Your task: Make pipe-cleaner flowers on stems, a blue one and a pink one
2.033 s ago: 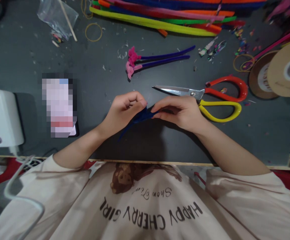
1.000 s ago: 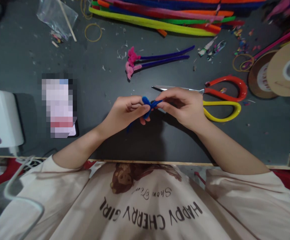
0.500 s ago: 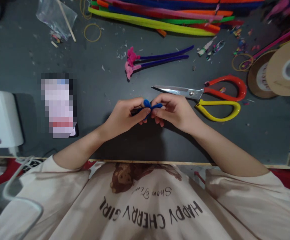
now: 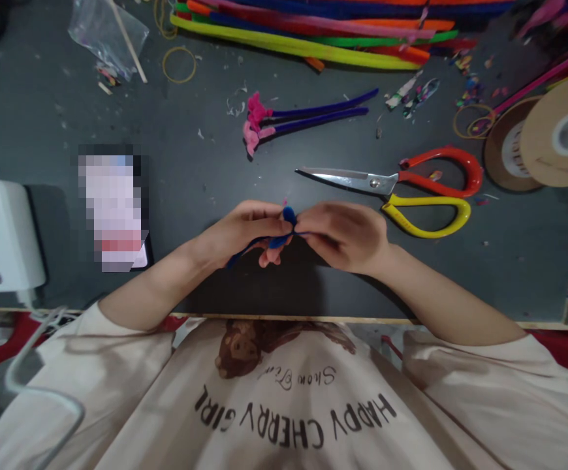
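Note:
A blue pipe cleaner (image 4: 288,215), bent into small loops, is pinched between my two hands above the table near its front edge. My left hand (image 4: 254,228) grips it with thumb and fingers, and a dark blue tail hangs out below the palm. My right hand (image 4: 345,235) has its fingertips closed on the pipe cleaner's right end; the hand is slightly blurred and hides part of it. Just beyond my right hand lie scissors (image 4: 375,183) with one red and one yellow handle. Farther back rest two pink-topped pipe cleaner flowers (image 4: 254,124) with dark blue stems.
A bundle of coloured pipe cleaners (image 4: 303,49) lies along the back. Ribbon spools (image 4: 543,150) stand at the right. On the left are a phone (image 4: 140,258), a white corded device (image 4: 7,235) and a plastic bag (image 4: 102,39). Rubber bands and scraps are scattered about.
My right hand has turned palm-down and moved slightly lower, its fingers now pulling together at the pipe cleaner's end. The blue loops have tilted, and a tail shows under my left hand.

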A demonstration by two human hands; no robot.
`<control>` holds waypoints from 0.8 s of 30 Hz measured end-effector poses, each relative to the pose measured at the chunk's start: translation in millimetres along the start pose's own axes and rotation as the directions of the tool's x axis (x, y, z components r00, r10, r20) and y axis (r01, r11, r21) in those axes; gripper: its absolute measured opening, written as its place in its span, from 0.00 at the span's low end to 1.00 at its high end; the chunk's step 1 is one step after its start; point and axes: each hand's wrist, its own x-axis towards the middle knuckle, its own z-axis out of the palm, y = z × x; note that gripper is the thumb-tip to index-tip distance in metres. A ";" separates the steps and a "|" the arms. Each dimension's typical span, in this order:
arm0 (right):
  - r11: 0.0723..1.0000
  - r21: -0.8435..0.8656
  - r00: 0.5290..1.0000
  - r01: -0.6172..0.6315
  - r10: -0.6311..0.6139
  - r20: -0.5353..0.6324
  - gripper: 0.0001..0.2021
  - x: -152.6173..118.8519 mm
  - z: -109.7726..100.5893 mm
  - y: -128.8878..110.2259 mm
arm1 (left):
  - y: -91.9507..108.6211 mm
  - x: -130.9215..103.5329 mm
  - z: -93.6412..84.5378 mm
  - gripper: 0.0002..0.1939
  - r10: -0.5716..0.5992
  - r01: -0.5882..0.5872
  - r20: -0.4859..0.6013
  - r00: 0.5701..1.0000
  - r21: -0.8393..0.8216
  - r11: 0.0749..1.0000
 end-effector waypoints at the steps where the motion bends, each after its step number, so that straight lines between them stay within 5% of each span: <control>1: 0.998 -0.039 0.998 0.045 -0.044 0.039 0.06 -0.4 -0.8 1.4 | 0.1 0.1 0.1 0.15 -0.032 0.033 0.036 0.999 -0.039 0.999; 5: 0.997 -0.077 1.000 0.008 -0.006 0.026 0.06 -0.3 -1.0 5.0 | 1.3 -1.2 1.1 0.15 0.099 -0.094 -0.042 0.994 0.103 0.990; 8: 0.955 0.201 0.973 -0.219 0.230 -0.029 0.04 2.8 2.5 3.6 | 1.8 -3.5 1.1 0.11 0.367 -0.259 -0.171 0.914 0.450 0.854; 11: 0.655 0.604 0.870 -0.454 0.473 0.142 0.08 8.0 6.5 0.1 | -0.5 -4.9 0.0 0.11 0.535 -0.287 -0.150 0.832 0.707 0.646; 13: 0.444 0.712 0.791 -0.544 0.555 0.258 0.08 10.9 8.1 -1.7 | -3.6 -4.3 -1.4 0.12 0.574 -0.262 -0.121 0.810 0.801 0.539; 17: 0.282 0.758 0.718 -0.589 0.612 0.330 0.08 12.6 8.7 -1.4 | -10.8 -1.1 -4.1 0.12 0.619 -0.222 -0.085 0.780 0.888 0.403; 21: 0.428 0.712 0.765 -0.557 0.599 0.238 0.07 9.1 9.9 -0.3 | -12.0 -0.8 -4.2 0.12 0.641 -0.231 -0.052 0.766 0.908 0.350; 24: 0.743 0.503 0.865 -0.441 0.502 0.017 0.03 4.3 10.5 -2.4 | -7.6 -3.0 -1.3 0.10 0.551 -0.258 -0.093 0.829 0.811 0.525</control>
